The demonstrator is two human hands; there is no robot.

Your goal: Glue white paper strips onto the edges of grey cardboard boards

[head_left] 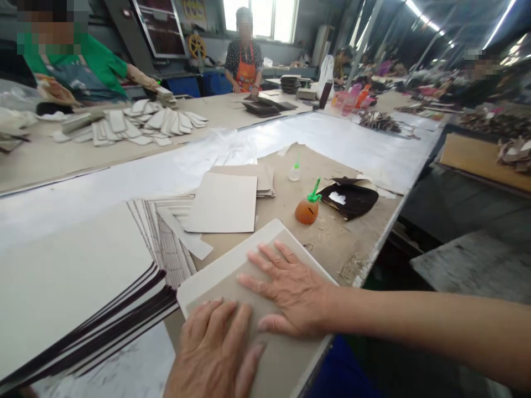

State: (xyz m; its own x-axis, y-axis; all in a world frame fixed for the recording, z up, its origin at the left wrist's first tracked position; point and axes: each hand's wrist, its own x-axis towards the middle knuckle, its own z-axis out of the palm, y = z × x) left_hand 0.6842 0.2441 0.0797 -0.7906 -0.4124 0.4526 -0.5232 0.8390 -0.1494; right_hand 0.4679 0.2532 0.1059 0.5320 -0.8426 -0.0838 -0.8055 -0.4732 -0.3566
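A grey-beige board [286, 354] lies on a slightly larger pale sheet [207, 279] at the table's near edge. My right hand [286, 287] rests flat on the board with its fingers spread. Lower down, my left hand [215, 348] also presses on the board, palm down, fingers stretched out. Neither hand grips anything. Beyond them stands a rounded orange glue bottle [307, 211] with a green nozzle. A squarish pale board [226, 202] sits on other boards just past the sheet. To the left is a tall stack of large pale sheets [78, 276] with dark edges.
A small clear bottle [294, 173] with a green tip and a dark piece of material [352, 199] lie farther back. Many pale cut pieces [136, 121] are heaped across the table near a person in green [95, 66]. Another person wears an orange apron [246, 74].
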